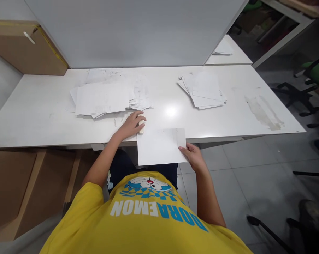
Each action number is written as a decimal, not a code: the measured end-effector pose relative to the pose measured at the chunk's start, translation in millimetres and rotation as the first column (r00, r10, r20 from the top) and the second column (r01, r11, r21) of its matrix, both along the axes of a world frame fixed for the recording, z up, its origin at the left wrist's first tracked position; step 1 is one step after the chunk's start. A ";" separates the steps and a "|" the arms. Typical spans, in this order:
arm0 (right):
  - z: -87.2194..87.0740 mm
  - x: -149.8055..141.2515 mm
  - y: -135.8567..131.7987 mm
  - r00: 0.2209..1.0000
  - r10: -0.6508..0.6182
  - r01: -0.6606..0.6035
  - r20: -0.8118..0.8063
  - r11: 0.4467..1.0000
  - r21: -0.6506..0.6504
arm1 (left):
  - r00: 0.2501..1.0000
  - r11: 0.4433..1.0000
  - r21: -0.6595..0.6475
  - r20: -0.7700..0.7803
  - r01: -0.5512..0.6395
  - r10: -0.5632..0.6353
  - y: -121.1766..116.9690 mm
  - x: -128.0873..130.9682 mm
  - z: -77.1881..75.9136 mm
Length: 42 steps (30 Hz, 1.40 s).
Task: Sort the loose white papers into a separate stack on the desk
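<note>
My right hand point(195, 155) grips the lower right corner of a white sheet of paper point(159, 146), thumb on top and fingers underneath. The sheet overlaps the table's front edge, its near part hanging over my lap. A narrow strip at its right end looks folded or marked. At the sheet's upper left corner, my left hand point(131, 124) has its fingers curled over a small cream-coloured block point(141, 127), which stands on the table; what kind of block it is I cannot make out.
Loose white papers point(103, 98) lie on the white table point(161, 84) beyond my left hand. A second paper stack point(207, 90) lies farther right. A grey panel point(138, 31) rises behind the table, with a cardboard box point(27, 47) at the far left. Open cartons point(29, 187) stand below left.
</note>
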State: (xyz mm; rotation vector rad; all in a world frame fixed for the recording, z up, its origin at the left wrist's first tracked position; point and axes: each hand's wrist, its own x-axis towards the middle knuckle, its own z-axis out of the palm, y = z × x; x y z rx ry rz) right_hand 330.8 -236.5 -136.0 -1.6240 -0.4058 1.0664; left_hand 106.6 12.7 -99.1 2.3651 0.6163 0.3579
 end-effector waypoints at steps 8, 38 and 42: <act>2.1 -4.4 3.3 1.000 0.026 -0.026 -0.007 1.000 0.013 | 0.993 0.994 0.077 -0.097 0.077 -0.070 -2.3 5.3 -3.8; -8.0 112.2 155.1 0.599 -0.694 0.604 0.399 0.719 0.345 | 0.965 0.954 0.241 0.231 -0.179 0.123 -9.7 -7.5 -10.4; -18.3 57.9 130.5 0.691 -0.622 0.510 0.369 0.781 0.362 | 0.900 0.768 0.476 0.306 -0.428 0.312 6.8 -26.6 -7.2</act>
